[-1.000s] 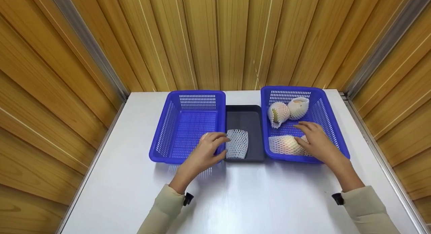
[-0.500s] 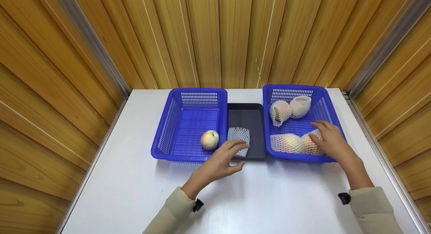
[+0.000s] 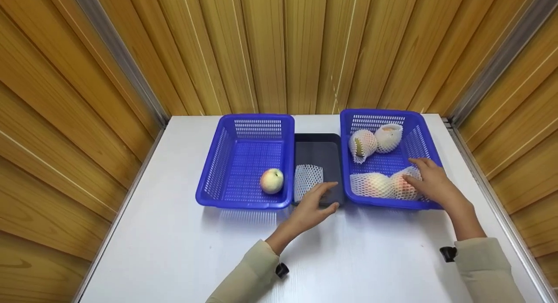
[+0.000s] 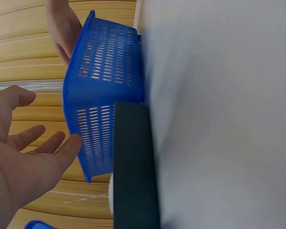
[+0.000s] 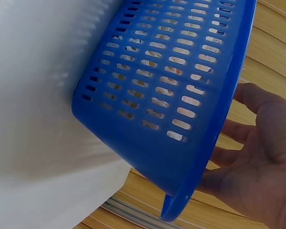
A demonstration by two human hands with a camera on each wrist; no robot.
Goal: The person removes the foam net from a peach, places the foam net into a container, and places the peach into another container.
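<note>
My left hand (image 3: 311, 210) is over the front of the black tray (image 3: 317, 149), fingers apart, holding nothing. A flattened white foam net (image 3: 308, 181) lies in that tray, just behind the hand. The left wrist view shows the same hand (image 4: 26, 157) with loosely bent fingers beside the right basket. My right hand (image 3: 431, 181) reaches over the right blue basket (image 3: 386, 202), beside a net-wrapped fruit (image 3: 404, 184); whether it touches the fruit is unclear. A bare yellow-pink peach (image 3: 272, 181) sits in the left blue basket (image 3: 244, 205).
Another wrapped fruit (image 3: 375, 185) lies at the right basket's front. Two more, a labelled fruit (image 3: 362, 144) and a pale fruit (image 3: 388, 138), sit at its back. The baskets flank the tray on a white table (image 3: 348, 259). Wood-patterned walls (image 3: 301, 50) stand behind and on both sides.
My left hand has moved right, from the left basket to over the tray's front, uncovering the peach. My right hand has shifted slightly right, showing more of the wrapped fruit beside it.
</note>
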